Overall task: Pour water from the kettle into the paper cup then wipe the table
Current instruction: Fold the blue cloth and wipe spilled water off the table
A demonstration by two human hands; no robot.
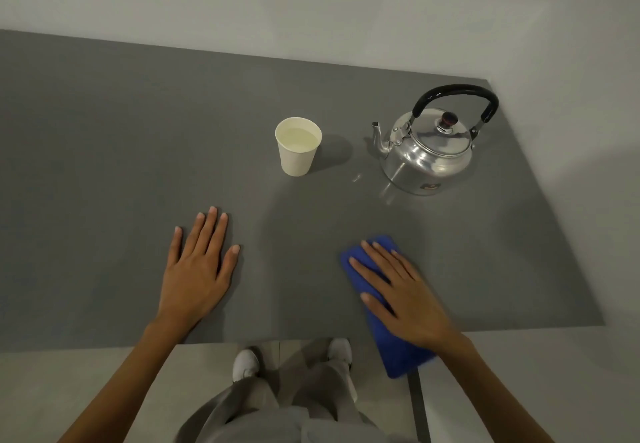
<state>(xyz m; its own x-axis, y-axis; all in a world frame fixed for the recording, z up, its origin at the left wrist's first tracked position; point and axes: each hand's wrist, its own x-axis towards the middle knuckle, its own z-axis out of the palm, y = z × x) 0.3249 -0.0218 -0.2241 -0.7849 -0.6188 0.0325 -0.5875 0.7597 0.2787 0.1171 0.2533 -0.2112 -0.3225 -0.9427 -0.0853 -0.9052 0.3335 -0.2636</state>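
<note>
Both hands lie flat: left hand (197,271) on bare table (104,165), right hand (403,292) pressing blue cloth (398,356) overhanging the near edge.

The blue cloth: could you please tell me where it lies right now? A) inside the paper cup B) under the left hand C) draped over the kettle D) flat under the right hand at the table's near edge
D: the blue cloth lies flat under the right hand, overhanging the table's near edge.

A blue cloth (388,335) is being pressed flat onto the grey table (104,165) by the right hand (405,297), while the left hand (197,269) is being rested palm-down, near a filled paper cup (298,146) and a kettle (429,150).
</note>
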